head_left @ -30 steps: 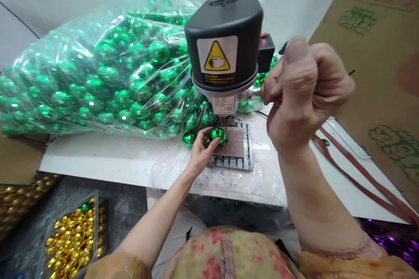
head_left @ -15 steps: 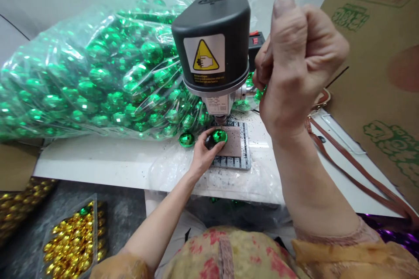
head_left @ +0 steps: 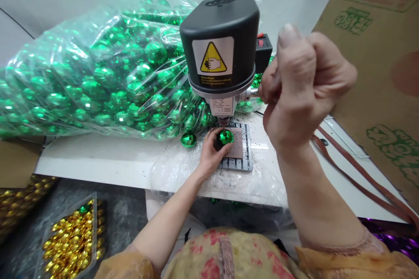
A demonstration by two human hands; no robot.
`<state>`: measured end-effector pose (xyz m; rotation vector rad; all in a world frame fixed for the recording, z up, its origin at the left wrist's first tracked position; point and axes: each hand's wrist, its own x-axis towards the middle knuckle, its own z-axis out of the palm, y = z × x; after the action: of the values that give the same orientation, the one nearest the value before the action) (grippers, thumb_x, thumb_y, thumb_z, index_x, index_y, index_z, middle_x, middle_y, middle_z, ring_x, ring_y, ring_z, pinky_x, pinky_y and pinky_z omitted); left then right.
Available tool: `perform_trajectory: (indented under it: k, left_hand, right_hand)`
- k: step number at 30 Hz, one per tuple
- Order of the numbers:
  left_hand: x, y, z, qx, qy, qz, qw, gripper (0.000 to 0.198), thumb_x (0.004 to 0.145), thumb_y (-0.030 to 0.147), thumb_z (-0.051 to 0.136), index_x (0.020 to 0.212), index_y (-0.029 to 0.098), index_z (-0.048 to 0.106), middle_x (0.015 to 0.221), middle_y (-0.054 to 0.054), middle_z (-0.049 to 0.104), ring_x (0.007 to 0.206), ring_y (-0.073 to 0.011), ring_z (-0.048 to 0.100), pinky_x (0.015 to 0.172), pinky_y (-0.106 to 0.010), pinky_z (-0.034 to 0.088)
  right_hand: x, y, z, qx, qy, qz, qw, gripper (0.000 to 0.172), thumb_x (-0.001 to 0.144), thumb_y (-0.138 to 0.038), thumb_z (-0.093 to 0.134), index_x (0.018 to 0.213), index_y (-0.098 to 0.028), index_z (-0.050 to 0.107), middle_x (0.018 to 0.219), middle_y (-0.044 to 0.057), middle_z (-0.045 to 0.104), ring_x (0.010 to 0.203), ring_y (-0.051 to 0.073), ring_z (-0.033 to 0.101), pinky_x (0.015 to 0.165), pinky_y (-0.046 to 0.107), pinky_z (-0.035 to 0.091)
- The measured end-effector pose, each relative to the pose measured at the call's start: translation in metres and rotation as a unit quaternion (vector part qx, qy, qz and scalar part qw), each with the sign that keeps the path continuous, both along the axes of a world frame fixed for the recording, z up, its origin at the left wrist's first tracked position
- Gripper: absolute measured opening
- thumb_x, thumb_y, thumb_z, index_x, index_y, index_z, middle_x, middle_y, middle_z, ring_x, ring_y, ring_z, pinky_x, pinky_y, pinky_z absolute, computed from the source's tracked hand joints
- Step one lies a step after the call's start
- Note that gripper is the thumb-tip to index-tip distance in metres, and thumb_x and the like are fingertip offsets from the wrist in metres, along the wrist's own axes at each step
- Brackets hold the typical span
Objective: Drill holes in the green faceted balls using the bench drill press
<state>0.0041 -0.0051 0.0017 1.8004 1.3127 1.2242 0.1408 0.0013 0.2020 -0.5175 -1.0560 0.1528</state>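
A black bench drill press (head_left: 220, 45) with a yellow warning label stands on a white table (head_left: 98, 161). My left hand (head_left: 212, 150) pinches a faceted green ball (head_left: 225, 136) right under the drill bit, on a brown pad (head_left: 236, 144) over a slotted metal base. My right hand (head_left: 303, 85) is raised close to the camera, fist wrapped round the press's feed lever, of which only a short metal stub shows beside the head. A second loose green ball (head_left: 188, 140) lies on the table just left of my left hand.
A big clear bag of green balls (head_left: 94, 74) fills the back left of the table. A tray of gold balls (head_left: 73, 237) sits on the floor at lower left. Cardboard (head_left: 376, 65) leans at right, with brown straps (head_left: 356, 183) across the table. Purple balls (head_left: 396, 239) show at lower right.
My right fist first rose, then came back down with the lever. My left hand kept its grip on the green ball under the bit, shifting only slightly.
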Motion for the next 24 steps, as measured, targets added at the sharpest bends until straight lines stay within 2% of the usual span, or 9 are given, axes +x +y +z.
perform_trajectory:
  k: [5,12,17,24]
  left_hand:
    - [0.001,-0.001,0.001,0.011,0.000,-0.006,1.000,0.047,0.082,0.033,0.076,0.126,0.023,0.062,0.130,-0.009,0.064,0.126,-0.0253,0.058,0.111,-0.042,0.044]
    - [0.002,-0.003,0.004,0.027,0.007,-0.004,1.000,0.045,0.083,0.032,0.076,0.125,0.023,0.062,0.129,-0.009,0.064,0.125,-0.0246,0.058,0.109,-0.041,0.045]
    - [0.003,-0.004,0.005,0.023,0.007,-0.002,1.000,0.044,0.084,0.032,0.075,0.125,0.023,0.061,0.130,-0.009,0.064,0.126,-0.0249,0.057,0.109,-0.040,0.045]
    - [0.004,-0.005,0.006,0.000,-0.023,0.004,1.000,0.047,0.082,0.033,0.076,0.124,0.022,0.059,0.125,-0.010,0.064,0.119,-0.0249,0.059,0.106,-0.041,0.045]
  right_hand:
    - [-0.001,-0.012,-0.020,0.011,-0.004,-0.004,1.000,0.049,0.089,-0.021,0.061,0.054,-0.019,0.027,0.048,-0.006,0.023,0.040,0.005,0.030,0.045,0.030,0.018]
    - [0.003,-0.018,-0.038,-0.008,-0.053,-0.029,0.998,0.052,0.094,-0.029,0.054,0.054,-0.018,0.023,0.053,-0.004,0.022,0.046,0.002,0.031,0.047,0.025,0.027]
    - [0.001,-0.012,-0.045,0.060,-0.039,-0.002,0.997,0.053,0.092,-0.022,0.055,0.055,-0.016,0.019,0.052,-0.005,0.020,0.045,0.001,0.026,0.045,0.024,0.022]
    - [0.002,-0.011,-0.049,0.071,-0.043,-0.004,0.997,0.051,0.090,-0.020,0.055,0.056,-0.016,0.018,0.053,-0.005,0.020,0.045,0.000,0.027,0.045,0.023,0.023]
